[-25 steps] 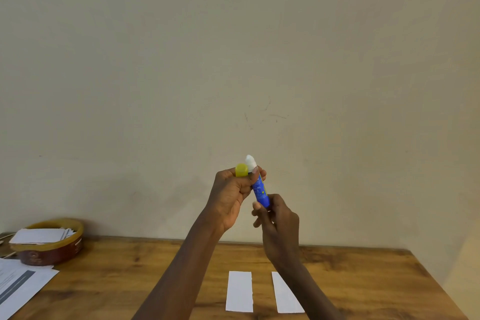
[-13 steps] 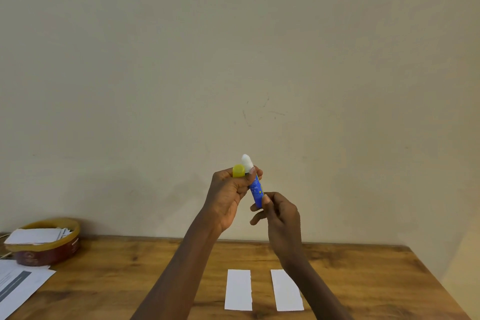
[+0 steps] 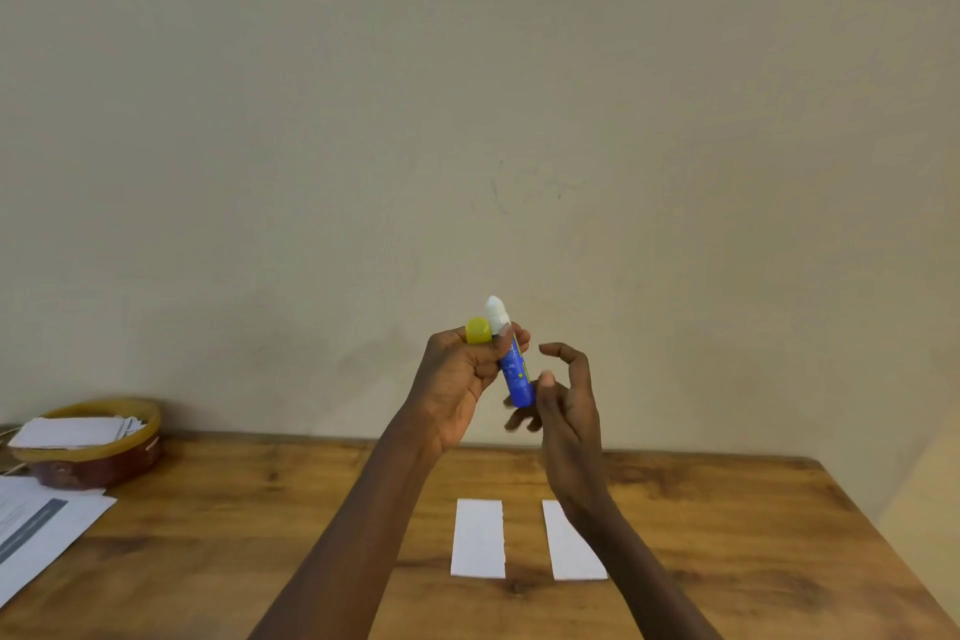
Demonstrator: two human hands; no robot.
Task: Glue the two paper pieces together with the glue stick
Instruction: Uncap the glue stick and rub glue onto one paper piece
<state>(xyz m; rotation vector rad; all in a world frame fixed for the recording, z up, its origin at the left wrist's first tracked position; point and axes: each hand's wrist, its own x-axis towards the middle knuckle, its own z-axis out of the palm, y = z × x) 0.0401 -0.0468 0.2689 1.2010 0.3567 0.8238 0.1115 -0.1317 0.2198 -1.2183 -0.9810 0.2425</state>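
My left hand (image 3: pixel 457 379) is raised in front of the wall and grips a blue glue stick (image 3: pixel 517 369) upright, its white glue tip bare at the top. The same hand holds the yellow cap (image 3: pixel 478 330) beside the tip. My right hand (image 3: pixel 569 405) is at the stick's lower end. Its thumb is at the base, its index finger is lifted away, and the other fingers are loosely spread and blurred. Two white paper strips lie side by side on the wooden table (image 3: pixel 260 535): the left strip (image 3: pixel 478 538) and the right strip (image 3: pixel 571 548), partly covered by my right forearm.
A round brown bowl (image 3: pixel 93 452) with folded white papers in it stands at the table's back left. A printed sheet (image 3: pixel 41 525) lies in front of it at the left edge. The table's right edge runs diagonally at the far right, and a plain wall is behind.
My right hand pinched the base of the stick before; now its fingers have loosened and spread, with the index finger lifted away. My left hand still holds the stick and cap in the same place.
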